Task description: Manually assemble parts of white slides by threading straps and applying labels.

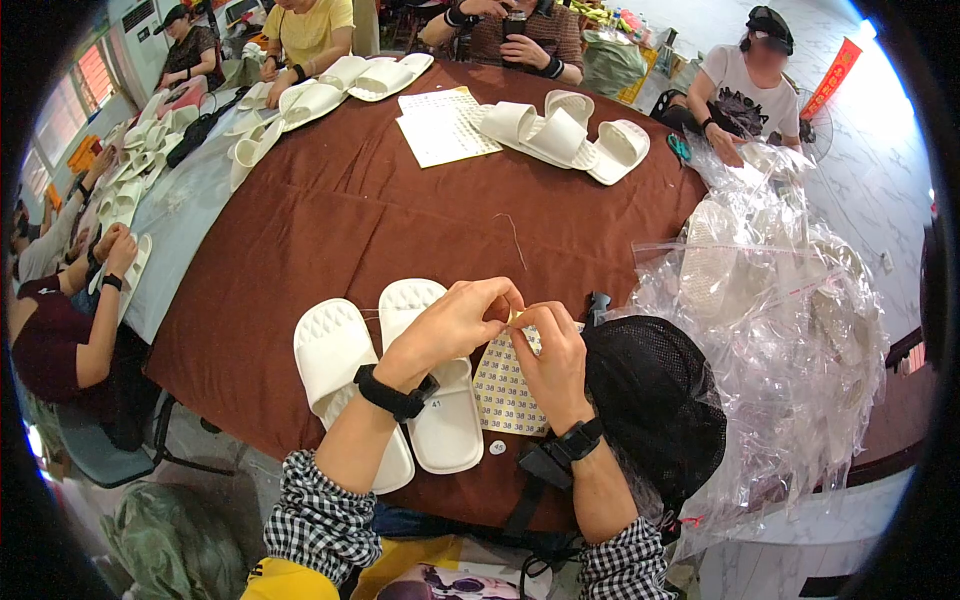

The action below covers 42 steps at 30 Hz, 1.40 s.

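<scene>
My left hand [455, 322] and my right hand [552, 352] meet fingertip to fingertip, both closed in a pinch. Between them shows a small yellowish piece [515, 316], too small to make out. Under my right hand lies a sheet of round number stickers [505, 395], partly covered by it. Beneath my left wrist are two white slippers, a left one [335, 365] and a right one [447, 435], side by side with toes pointing away. The right slipper carries a round sticker on its insole. A loose round sticker [497, 447] lies beside its heel.
A black mesh cap [655, 400] sits against my right forearm, with clear plastic bags [780, 290] of slippers beyond. More sticker sheets [440, 130] and white slippers [570, 135] lie across the brown cloth [400, 220]. A thin thread [515, 235] lies mid-table. Several people sit around.
</scene>
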Available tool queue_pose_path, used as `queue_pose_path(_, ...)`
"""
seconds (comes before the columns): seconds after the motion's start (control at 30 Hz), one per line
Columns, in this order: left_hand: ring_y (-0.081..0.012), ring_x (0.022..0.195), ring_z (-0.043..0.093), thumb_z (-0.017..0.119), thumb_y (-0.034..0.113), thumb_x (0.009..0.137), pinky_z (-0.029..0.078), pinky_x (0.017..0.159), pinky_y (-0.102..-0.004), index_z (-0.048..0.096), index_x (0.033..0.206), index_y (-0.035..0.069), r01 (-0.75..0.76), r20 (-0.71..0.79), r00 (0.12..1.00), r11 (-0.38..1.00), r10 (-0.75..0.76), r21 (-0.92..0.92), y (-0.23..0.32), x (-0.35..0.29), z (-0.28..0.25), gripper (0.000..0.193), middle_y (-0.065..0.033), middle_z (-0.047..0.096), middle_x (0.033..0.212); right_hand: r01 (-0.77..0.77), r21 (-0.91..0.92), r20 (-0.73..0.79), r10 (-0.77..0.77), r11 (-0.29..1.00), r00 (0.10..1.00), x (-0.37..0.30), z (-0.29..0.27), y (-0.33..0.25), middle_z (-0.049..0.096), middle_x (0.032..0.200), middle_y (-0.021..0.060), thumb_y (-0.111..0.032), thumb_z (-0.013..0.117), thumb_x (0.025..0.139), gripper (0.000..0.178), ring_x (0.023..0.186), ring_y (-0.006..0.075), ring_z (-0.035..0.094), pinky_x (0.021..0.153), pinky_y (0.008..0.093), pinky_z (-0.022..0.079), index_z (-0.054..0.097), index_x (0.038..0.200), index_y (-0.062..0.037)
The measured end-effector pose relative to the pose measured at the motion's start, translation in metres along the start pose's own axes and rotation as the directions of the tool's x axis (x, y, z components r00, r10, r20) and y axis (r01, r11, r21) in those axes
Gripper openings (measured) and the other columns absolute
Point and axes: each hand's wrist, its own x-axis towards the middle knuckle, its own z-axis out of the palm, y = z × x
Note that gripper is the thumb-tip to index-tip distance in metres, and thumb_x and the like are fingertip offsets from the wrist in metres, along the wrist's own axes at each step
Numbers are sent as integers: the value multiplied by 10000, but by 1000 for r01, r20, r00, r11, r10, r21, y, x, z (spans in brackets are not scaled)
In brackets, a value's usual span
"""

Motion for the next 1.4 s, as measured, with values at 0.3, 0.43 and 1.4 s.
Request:
queue_pose_path(0.3, -197, 822, 683, 641, 27, 837, 535, 733, -343, 655, 1030, -42, 34, -25, 999, 999, -34, -3, 5, -4, -1, 206, -138, 705, 877, -33, 37, 32, 31, 999, 999, -1, 0, -2, 631, 988, 120, -35, 703, 866, 130, 886, 325, 664, 740, 414, 547, 606, 953, -25)
queue_pose_path(0.43, -202, 820, 689, 618, 41, 854, 537, 734, -352, 656, 1037, -41, 103, -43, 994, 995, -103, 16, 2, 0, 1, 205, -136, 700, 847, -57, 90, 40, 54, 994, 998, -1, -4, 1, 623, 982, 133, -17, 688, 873, 121, 890, 328, 665, 753, 393, 550, 599, 954, -6)
queue_pose_path(1.4, -419, 1511, 187, 780, 401, 816, 75, 1207, -637, 494, 1457, 84, 179, -300, 953, 735, 35, 654, 20, -188, 27, 770, -188, 258, 1619, 247, 70, 694, -225, 966, 684, -1, 4, -78, 593, 914, 194, -32, 572, 927, 104, 832, 408, 629, 718, 487, 503, 513, 1006, 1)
